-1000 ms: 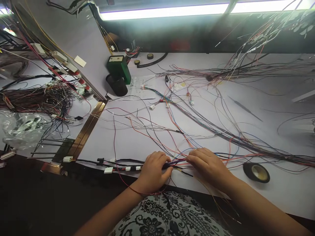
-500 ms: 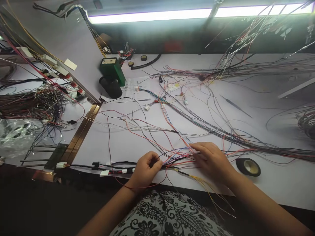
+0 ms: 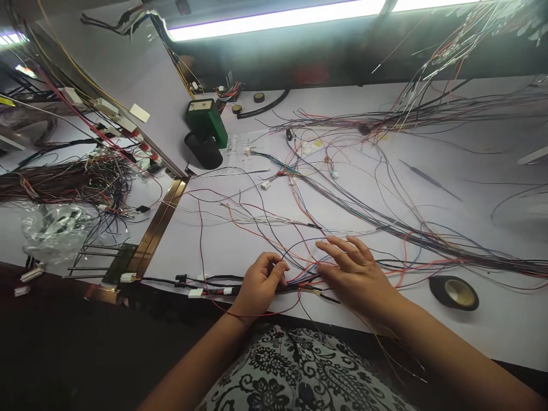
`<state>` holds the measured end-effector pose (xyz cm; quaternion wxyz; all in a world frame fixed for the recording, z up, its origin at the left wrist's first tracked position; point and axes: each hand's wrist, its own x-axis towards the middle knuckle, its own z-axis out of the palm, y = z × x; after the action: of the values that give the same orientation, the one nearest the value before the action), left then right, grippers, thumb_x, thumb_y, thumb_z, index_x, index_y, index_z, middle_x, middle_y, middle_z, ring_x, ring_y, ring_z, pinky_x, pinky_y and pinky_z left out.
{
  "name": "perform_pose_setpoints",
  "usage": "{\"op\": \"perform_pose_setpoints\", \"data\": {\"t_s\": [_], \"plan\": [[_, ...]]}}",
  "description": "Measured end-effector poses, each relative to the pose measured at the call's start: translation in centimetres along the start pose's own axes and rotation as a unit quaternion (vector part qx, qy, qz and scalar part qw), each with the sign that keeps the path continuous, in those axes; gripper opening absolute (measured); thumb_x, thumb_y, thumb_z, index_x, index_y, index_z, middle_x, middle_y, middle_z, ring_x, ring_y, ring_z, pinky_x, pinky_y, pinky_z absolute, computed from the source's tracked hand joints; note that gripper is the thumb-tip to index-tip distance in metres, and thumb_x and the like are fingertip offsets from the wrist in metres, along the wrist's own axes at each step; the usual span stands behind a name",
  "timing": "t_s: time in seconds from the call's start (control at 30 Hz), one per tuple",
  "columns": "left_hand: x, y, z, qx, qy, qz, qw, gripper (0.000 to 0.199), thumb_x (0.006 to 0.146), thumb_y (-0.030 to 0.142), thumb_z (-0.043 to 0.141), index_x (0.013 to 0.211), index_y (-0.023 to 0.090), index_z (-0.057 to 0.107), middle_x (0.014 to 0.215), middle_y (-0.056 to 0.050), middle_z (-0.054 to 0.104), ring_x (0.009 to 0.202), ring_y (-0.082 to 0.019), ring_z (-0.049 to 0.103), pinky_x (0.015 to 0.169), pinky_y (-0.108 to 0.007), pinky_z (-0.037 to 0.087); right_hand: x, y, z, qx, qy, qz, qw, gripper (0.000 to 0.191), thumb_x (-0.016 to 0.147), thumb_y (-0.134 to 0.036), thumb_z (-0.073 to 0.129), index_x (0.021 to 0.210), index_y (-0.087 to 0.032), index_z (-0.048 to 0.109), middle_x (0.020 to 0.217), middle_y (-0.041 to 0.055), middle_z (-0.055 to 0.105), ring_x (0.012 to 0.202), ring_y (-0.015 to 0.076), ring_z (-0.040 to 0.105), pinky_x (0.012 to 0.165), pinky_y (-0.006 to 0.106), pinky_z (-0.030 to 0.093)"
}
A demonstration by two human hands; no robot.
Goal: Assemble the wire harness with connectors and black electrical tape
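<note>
Near the table's front edge, my left hand (image 3: 263, 281) is closed round a wire bundle, thumb against the fingers. From it, black-taped branches (image 3: 162, 282) with white and black connectors run left. My right hand (image 3: 353, 274) lies just to the right over the loose red, blue and black wires (image 3: 306, 276), its fingers spread and nothing plainly gripped. A long dark cable bundle (image 3: 368, 214) stretches from the middle of the table to the right edge. A roll of black tape (image 3: 454, 293) lies right of my right hand.
A green box (image 3: 208, 123) and a black cylinder (image 3: 202, 150) stand at the back left, beside a printed sheet (image 3: 246, 145). A tweezer-like tool (image 3: 430, 180) lies at the right. Further left are a brown wire pile (image 3: 64, 178), a plastic bag (image 3: 55, 228) and a metal-pronged fixture (image 3: 121, 262).
The view has shifted, so the table's things appear further right. My right hand's fingers have spread and lifted over the wires. My left hand keeps its hold on the bundle.
</note>
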<state>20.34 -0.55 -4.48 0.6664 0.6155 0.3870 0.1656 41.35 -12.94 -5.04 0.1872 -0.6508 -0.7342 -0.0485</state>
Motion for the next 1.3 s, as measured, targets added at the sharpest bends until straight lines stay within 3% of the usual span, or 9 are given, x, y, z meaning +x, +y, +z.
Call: {"op": "perform_pose_setpoints", "data": {"t_s": [0.17,0.27,0.4,0.53,0.7,0.9,1.03,1.17,1.3], "plan": [[-0.1,0.0,-0.1,0.016,0.010,0.025,1.000,0.019,0.090,0.035,0.053,0.101,0.019,0.053,0.089,-0.003,0.063,0.073,-0.012,0.059,0.071,-0.027,0.047,0.0,-0.9,-1.0,0.006,0.004,-0.015,1.000,0.013,0.090,-0.014,0.055,0.090,-0.025,0.061,0.133,0.0028,0.056,0.128,0.0238,0.044,0.111,0.052,0.025],[-0.5,0.6,-0.2,0.101,-0.011,0.101,0.990,0.016,0.088,0.025,0.052,0.103,0.020,0.055,0.100,-0.007,0.062,0.085,-0.015,0.060,0.077,-0.030,0.047,0.0,-1.6,-2.1,0.039,0.002,-0.024,0.999,0.015,0.092,-0.013,0.052,0.092,-0.025,0.060,0.111,0.0010,0.067,0.113,0.0202,0.056,0.107,0.048,0.028],[-0.9,1.3,0.1,0.317,-0.062,0.242,0.915,0.016,0.083,0.022,0.058,0.098,0.021,0.063,0.103,-0.007,0.063,0.097,-0.021,0.057,0.086,-0.038,0.043,0.8,-2.4,-2.8,0.083,-0.013,-0.023,0.996,0.014,0.093,-0.014,0.050,0.095,-0.025,0.059,0.079,-0.0028,0.068,0.080,0.0149,0.061,0.096,0.041,0.036],[-1.0,1.0,0.4,0.364,-0.080,0.248,0.894,0.014,0.089,0.025,0.054,0.095,0.021,0.066,0.090,-0.005,0.065,0.085,-0.019,0.057,0.079,-0.036,0.042,1.4,-2.5,-3.0,0.110,0.049,-0.033,0.992,0.027,0.089,-0.013,0.056,0.111,-0.027,0.055,0.094,0.0005,0.068,0.089,0.0171,0.060,0.094,0.040,0.040],[-1.6,0.4,-0.5,0.225,-0.067,0.188,0.954,0.015,0.093,0.025,0.045,0.089,0.019,0.058,0.093,-0.006,0.062,0.086,-0.017,0.056,0.080,-0.032,0.044,0.8,-1.4,-2.9,0.138,0.116,0.132,0.975,0.063,0.087,-0.022,0.060,0.142,-0.025,0.031,0.120,0.0122,0.059,0.109,0.0255,0.055,0.090,0.043,0.048],[-2.0,-0.7,-1.3,0.087,-0.024,0.102,0.991,0.019,0.090,0.034,0.051,0.079,0.019,0.050,0.095,-0.006,0.061,0.085,-0.017,0.058,0.080,-0.031,0.047,3.1,-3.3,-1.3,0.134,-0.041,-0.061,0.988,0.047,0.091,-0.020,0.051,0.137,-0.026,0.043,0.138,0.0050,0.051,0.132,0.0222,0.039,0.111,0.048,0.028],[-1.8,-0.5,-1.0,-0.027,0.026,0.019,0.999,0.026,0.091,0.042,0.048,0.091,0.018,0.056,0.090,-0.005,0.061,0.077,-0.016,0.060,0.076,-0.032,0.050,4.2,-3.9,-0.3,0.116,-0.078,-0.076,0.987,0.035,0.094,-0.015,0.046,0.127,-0.025,0.054,0.109,0.0035,0.068,0.116,0.0199,0.053,0.112,0.052,0.021],[-1.3,0.6,-0.9,-0.199,0.120,-0.017,0.973,0.025,0.087,0.038,0.057,0.074,0.016,0.058,0.089,-0.004,0.060,0.076,-0.013,0.057,0.075,-0.026,0.047,2.1,-2.6,0.4,0.106,-0.090,-0.034,0.990,0.029,0.094,-0.018,0.048,0.119,-0.024,0.060,0.105,0.0058,0.066,0.093,0.0182,0.059,0.091,0.040,0.045],[-0.2,1.6,-1.4,-0.434,0.131,-0.102,0.885,0.025,0.081,0.030,0.064,0.064,0.016,0.052,0.086,-0.005,0.061,0.076,-0.014,0.058,0.080,-0.031,0.048,-0.3,-1.9,0.2,0.118,-0.053,-0.032,0.991,0.037,0.091,-0.013,0.049,0.124,-0.027,0.057,0.126,0.0080,0.058,0.112,0.0226,0.052,0.099,0.047,0.038]]}}
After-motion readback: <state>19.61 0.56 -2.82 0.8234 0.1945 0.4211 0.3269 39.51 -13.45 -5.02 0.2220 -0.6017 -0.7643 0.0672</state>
